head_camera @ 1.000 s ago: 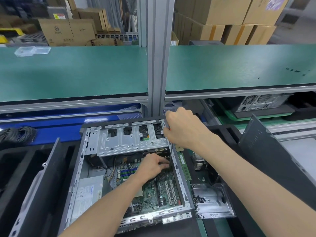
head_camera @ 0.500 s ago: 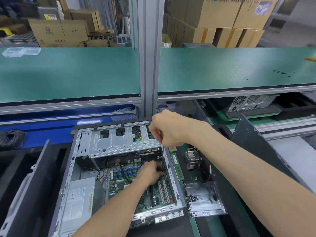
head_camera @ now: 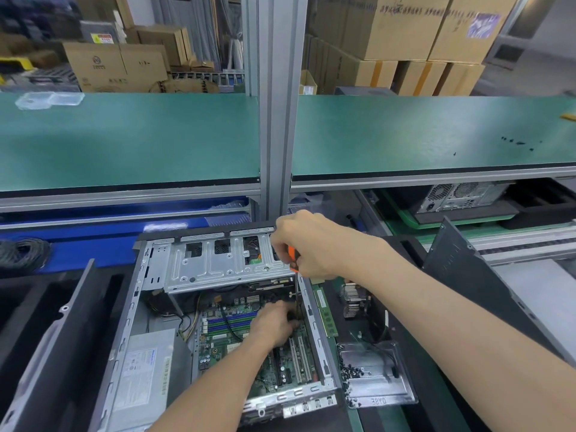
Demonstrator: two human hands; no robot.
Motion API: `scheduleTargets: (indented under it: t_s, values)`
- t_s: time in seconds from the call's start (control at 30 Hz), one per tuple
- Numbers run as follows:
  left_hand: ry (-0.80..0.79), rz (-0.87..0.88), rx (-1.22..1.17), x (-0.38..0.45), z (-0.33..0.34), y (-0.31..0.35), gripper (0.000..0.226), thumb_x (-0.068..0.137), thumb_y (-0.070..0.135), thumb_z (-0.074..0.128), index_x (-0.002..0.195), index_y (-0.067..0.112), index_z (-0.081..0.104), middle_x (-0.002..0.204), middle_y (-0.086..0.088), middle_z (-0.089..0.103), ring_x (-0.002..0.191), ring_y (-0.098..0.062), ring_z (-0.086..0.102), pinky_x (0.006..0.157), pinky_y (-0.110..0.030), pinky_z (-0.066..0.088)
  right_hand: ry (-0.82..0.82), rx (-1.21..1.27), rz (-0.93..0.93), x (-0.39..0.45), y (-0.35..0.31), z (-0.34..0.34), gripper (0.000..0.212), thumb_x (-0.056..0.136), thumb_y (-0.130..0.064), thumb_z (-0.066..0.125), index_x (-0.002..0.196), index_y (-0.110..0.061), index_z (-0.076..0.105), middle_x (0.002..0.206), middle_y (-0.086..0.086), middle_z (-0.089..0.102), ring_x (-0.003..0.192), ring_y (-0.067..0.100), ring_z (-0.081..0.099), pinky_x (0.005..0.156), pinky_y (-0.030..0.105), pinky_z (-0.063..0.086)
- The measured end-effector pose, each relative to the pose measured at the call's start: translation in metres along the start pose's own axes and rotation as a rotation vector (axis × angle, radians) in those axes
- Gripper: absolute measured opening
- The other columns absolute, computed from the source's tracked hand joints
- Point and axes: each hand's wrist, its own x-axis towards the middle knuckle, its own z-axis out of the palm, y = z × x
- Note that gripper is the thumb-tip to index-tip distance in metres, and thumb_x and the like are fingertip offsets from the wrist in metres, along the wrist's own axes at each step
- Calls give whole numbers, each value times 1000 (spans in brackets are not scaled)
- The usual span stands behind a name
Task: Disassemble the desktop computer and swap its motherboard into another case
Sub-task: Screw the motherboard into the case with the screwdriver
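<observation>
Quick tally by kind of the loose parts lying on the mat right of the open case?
RAM stick: 1
Heatsink: 1
Metal tray holding screws: 1
Detached side panel: 1
Total: 4

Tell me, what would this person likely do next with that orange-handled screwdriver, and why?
Probably turn the screwdriver to loosen a screw. The right hand holds its handle above the open case, its shaft pointing down toward the motherboard near the right wall, where the left hand steadies the tip. Whether the tip sits in a screw is hidden.
</observation>
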Motion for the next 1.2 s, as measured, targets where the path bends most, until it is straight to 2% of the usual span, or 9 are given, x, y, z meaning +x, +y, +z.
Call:
scheduleTargets:
  t_s: [0.1, 0.23, 0.37, 0.47, 0.67, 0.8, 0.9, 1.07, 1.2]
  values:
    - [-16, 1, -2, 3, 0, -1, 35, 93, 39, 64, 128, 33, 61, 122, -7, 67, 109, -29, 63, 88, -41, 55, 53, 91, 15, -5, 2, 4, 27, 73, -5, 66, 86, -26, 55, 92, -6, 45, 79, 17, 50, 59, 29, 35]
    - [-44, -3, 9, 7, 0, 0, 40, 94, 38, 65, 133, 33, 57, 126, -7, 65, 109, -29, 62, 89, -39, 54, 195, -168, 218, -6, 1, 8, 37, 94, -51, 55, 108, -16, 55, 81, -1, 39, 76, 31, 50, 62, 37, 34]
    - [-78, -16, 3, 11, -1, 1, 44, 94, 35, 66, 137, 31, 54, 130, -8, 63, 105, -27, 64, 89, -40, 56, 90, -42, 121, -2, 0, 4, 5, 92, -17, 56, 96, -14, 57, 83, 3, 50, 87, 31, 57, 65, 37, 44]
    - [-99, -14, 17, 14, -2, 1, 54, 95, 36, 65, 145, 30, 47, 138, -8, 57, 116, -29, 60, 94, -37, 52, -24, 151, 49, -6, 2, -4, 28, 74, 1, 61, 86, -23, 57, 93, -3, 55, 81, 17, 55, 62, 34, 44]
    - [-133, -6, 50, 18, -3, 2, 58, 97, 32, 64, 150, 26, 41, 144, -11, 52, 123, -29, 57, 97, -35, 48, 131, -129, 223, -6, 1, 1, 31, 95, -50, 54, 97, -19, 56, 72, -2, 33, 75, 28, 46, 64, 36, 34]
    - [-149, -5, 46, 22, -4, 1, 54, 96, 31, 65, 146, 24, 46, 139, -12, 56, 118, -30, 60, 93, -34, 51, 74, 1, 117, -3, 0, 1, 3, 90, -18, 56, 91, -15, 58, 78, 1, 47, 81, 30, 55, 66, 36, 42]
    - [-147, -13, 29, 24, -4, 1, 55, 94, 33, 67, 144, 24, 48, 136, -12, 58, 116, -31, 60, 92, -34, 52, -58, 176, 48, -6, 2, -4, 28, 73, -4, 60, 91, -25, 59, 94, -1, 56, 83, 19, 53, 64, 35, 46]
    - [-141, -31, -7, 24, -1, -2, 60, 93, 35, 68, 147, 31, 45, 141, -11, 54, 117, -29, 61, 93, -35, 53, 139, -193, 203, -5, 2, 0, 37, 94, -53, 54, 108, -19, 56, 85, 3, 45, 81, 33, 54, 65, 38, 34]
    - [-94, -3, -22, 20, 2, -6, 54, 92, 39, 68, 143, 33, 50, 138, -8, 58, 118, -26, 60, 94, -31, 50, 93, -62, 141, 0, -1, 2, 8, 97, -26, 52, 93, -18, 54, 76, 0, 38, 87, 37, 57, 66, 39, 40]
